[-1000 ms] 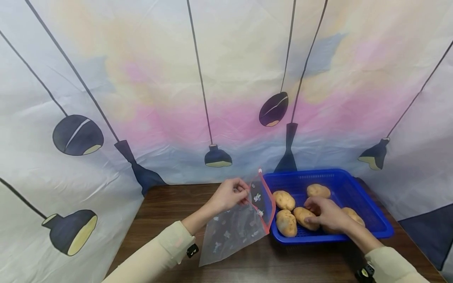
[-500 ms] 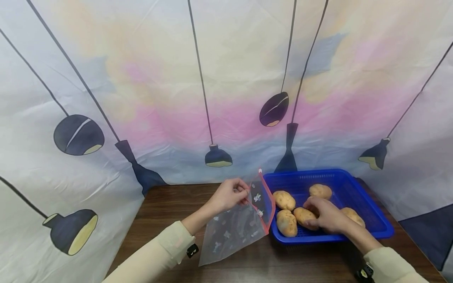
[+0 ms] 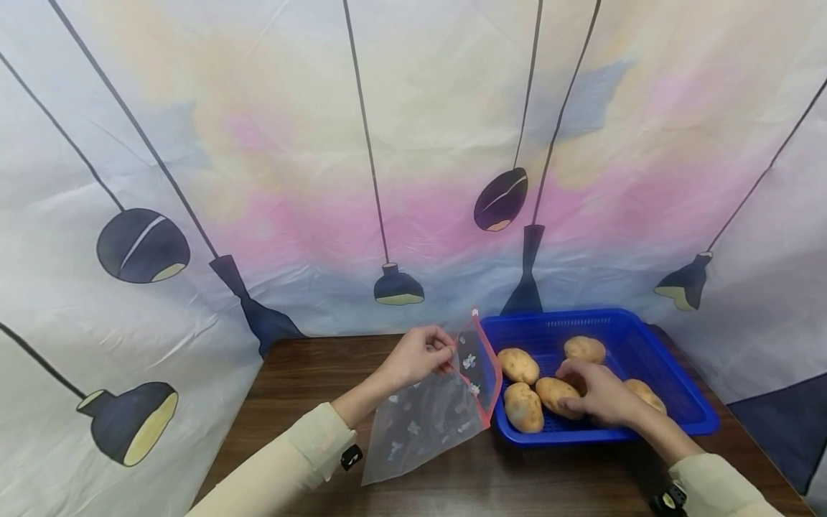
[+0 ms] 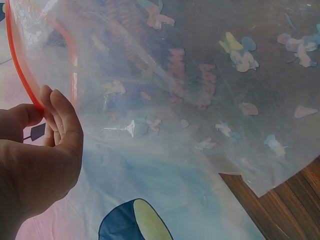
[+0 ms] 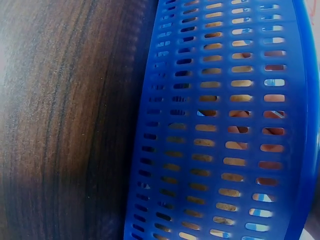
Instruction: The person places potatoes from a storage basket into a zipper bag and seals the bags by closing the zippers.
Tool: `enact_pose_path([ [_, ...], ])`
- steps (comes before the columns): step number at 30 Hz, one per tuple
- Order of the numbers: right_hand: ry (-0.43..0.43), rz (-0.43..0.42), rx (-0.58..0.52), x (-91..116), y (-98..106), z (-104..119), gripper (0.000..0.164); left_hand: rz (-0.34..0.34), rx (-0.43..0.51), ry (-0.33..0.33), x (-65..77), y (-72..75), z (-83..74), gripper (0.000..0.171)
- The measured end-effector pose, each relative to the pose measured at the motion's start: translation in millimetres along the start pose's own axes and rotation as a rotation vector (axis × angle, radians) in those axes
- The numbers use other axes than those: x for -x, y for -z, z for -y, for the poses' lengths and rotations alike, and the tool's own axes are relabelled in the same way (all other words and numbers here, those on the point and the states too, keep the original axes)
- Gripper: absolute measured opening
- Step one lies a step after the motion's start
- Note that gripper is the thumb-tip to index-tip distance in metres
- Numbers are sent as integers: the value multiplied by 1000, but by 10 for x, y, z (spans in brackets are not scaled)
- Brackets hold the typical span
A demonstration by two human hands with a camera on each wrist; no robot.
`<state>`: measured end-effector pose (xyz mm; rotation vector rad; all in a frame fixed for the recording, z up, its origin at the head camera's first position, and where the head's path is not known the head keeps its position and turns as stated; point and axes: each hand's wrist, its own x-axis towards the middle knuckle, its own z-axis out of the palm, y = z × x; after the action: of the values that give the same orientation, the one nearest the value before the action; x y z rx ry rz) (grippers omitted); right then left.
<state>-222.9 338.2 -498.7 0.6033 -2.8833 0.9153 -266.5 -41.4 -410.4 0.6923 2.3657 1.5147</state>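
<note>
Pinched by its rim in my left hand (image 3: 423,355) is a clear zip bag (image 3: 420,431) with a red-edged mouth and small printed figures. Its mouth gapes toward the blue basket (image 3: 701,416). The left wrist view shows thumb and fingers of the left hand (image 4: 47,145) on the red zip edge (image 4: 20,75). Inside the basket, my right hand (image 3: 601,393) has its thumb and fingers around a potato (image 3: 554,395). Other potatoes lie about it: two at the left, one behind (image 3: 584,350), one partly hidden at the right (image 3: 646,395). The basket's slotted wall mostly hides that hand in the right wrist view.
Both bag and basket are on a dark wooden table (image 3: 304,373). The basket's raised rim (image 5: 305,100) stands between the right wrist camera and the potatoes. A cloth backdrop (image 3: 291,179) with painted lamps hangs behind the table.
The rear potato has shifted slightly to the right. My right hand has moved only a little around its potato; the left hand and bag have stayed nearly still.
</note>
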Motion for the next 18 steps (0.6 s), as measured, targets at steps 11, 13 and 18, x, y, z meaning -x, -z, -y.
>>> enact_pose_path([
  [11,28,-62,-61,-55,144,63,43,5,-8,-7,-33,-18,15,16],
  [13,40,-77,-81,-76,176,92,42,7,-7,-10,-36,-21,7,16],
  [18,-10,-54,-190,-133,272,212,49,10,0,-10,-45,-31,-6,15],
])
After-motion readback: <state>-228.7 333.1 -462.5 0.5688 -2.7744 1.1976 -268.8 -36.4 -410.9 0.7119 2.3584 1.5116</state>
